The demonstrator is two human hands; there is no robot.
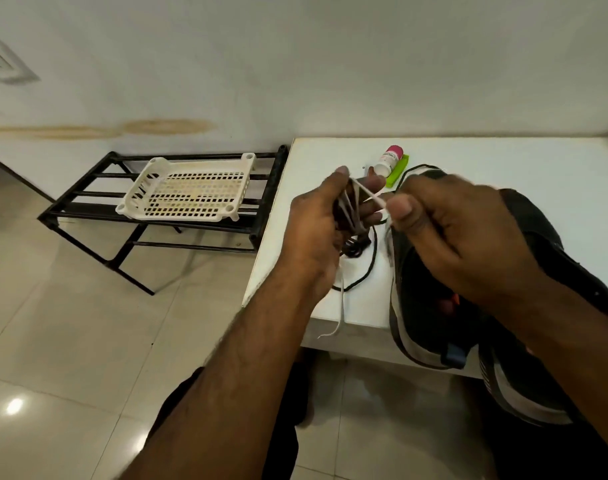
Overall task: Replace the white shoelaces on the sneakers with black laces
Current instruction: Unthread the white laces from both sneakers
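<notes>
White lace (351, 209): off, wound round left hand (316, 230); right hand (447, 230) pinches its end.
Black lace (364, 268): on desk (503, 161), unthreaded.

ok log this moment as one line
left hand: wound with white lace | right hand: pinches lace | black lace: on table | sneakers: unlaced

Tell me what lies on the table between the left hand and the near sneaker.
In the head view, a black lace curls on the white table between the left hand and the sneaker. Above it, a white lace stretches toward the right hand.
</notes>
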